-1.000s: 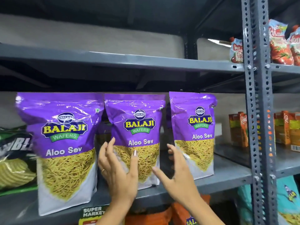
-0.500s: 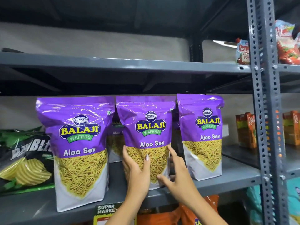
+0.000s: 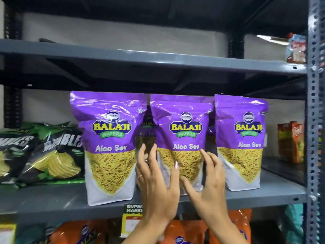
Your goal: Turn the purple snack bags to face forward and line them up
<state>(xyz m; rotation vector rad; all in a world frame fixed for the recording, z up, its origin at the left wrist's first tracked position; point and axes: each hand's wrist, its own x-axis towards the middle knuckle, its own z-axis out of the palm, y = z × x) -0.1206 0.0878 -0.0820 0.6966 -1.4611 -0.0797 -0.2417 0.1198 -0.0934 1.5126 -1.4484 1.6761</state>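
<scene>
Squaring middle purple bag (image 3: 184,138) on shelf (image 3: 52,201): left hand (image 3: 156,189) and right hand (image 3: 209,189) cup its sides, fingers spread, neither grip clamped. Next: nudge level with 2 neighbours.

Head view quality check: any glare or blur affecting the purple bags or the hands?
Head view: glare streaks the glossy tops of the purple bags, yet the labels stay readable; left hand fingertips and the green chip bags are motion-smeared; right hand is slightly soft; the upright bows from wide-angle distortion.
</scene>
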